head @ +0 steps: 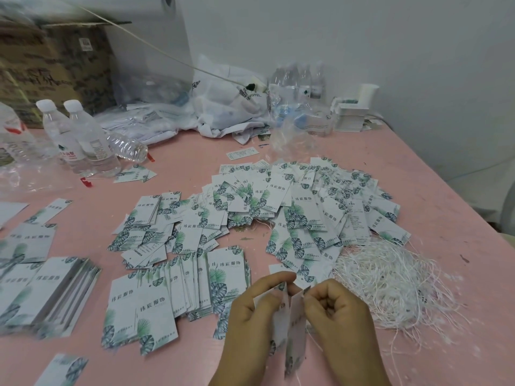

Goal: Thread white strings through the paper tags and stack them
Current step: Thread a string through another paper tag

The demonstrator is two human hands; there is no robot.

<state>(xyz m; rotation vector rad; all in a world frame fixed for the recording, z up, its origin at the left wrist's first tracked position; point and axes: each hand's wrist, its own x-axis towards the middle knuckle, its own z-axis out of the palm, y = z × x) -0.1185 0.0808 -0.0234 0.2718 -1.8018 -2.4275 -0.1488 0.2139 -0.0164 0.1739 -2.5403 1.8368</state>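
Observation:
My left hand [252,316] pinches the top of two white paper tags [289,327] with green leaf print, held upright and edge-on near the table's front. My right hand [338,319] has its fingers curled at the tags' top right corner, pinching a thin white string [316,344] that trails down below the tags. A tangled heap of white strings [390,282] lies just right of my hands. A large fan of tags with strings [303,207] spreads across the middle of the pink table [195,160]. Overlapping tags without strings [172,285] lie left of my left hand.
More tag stacks [47,293] lie at the left edge. Water bottles [83,140] stand at the back left before a cardboard box [53,65]. Plastic bags [223,107], more bottles [301,82] and small tag stacks [349,115] crowd the back by the wall.

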